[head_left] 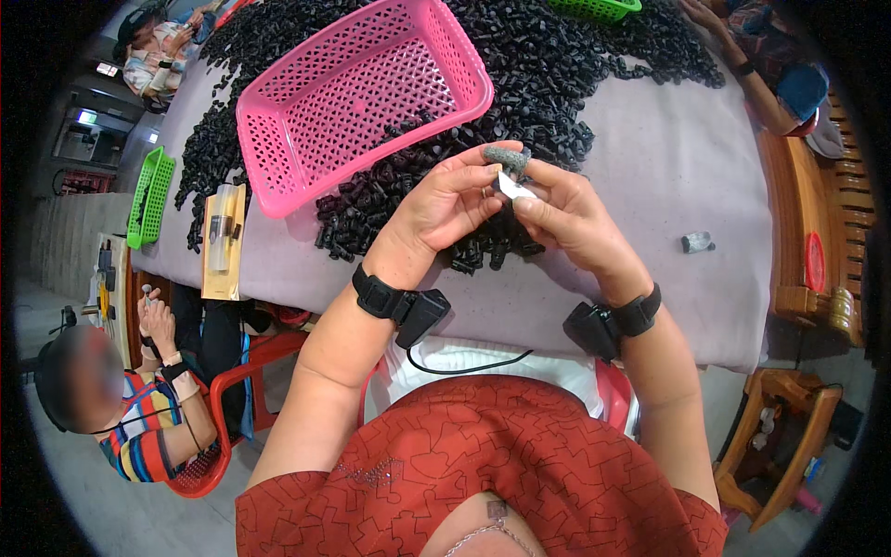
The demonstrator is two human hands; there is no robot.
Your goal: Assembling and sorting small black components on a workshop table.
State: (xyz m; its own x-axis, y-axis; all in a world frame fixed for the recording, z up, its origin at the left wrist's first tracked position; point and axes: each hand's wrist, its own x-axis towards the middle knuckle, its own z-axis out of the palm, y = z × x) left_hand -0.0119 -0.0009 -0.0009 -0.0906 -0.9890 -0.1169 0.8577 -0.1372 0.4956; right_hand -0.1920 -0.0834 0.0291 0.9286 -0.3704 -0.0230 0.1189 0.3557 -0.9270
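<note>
In front of the pink perforated plastic basket (362, 97), on the near side of the broad heap of small black plastic parts (520, 84), you hold both hands raised. Keep your left hand (445, 206) pinched firmly on the small grey cylindrical piece (506, 156). Your right hand (566, 218) grips a thin white blade-like sliver (512, 186) just beneath it; I'd work slowly, fingertips kept off the edge.

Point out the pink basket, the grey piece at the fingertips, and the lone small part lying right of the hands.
pink basket (278, 176): head view, front rim.
grey piece (506, 156): head view, middle.
lone small part (697, 243): head view, body.
</note>
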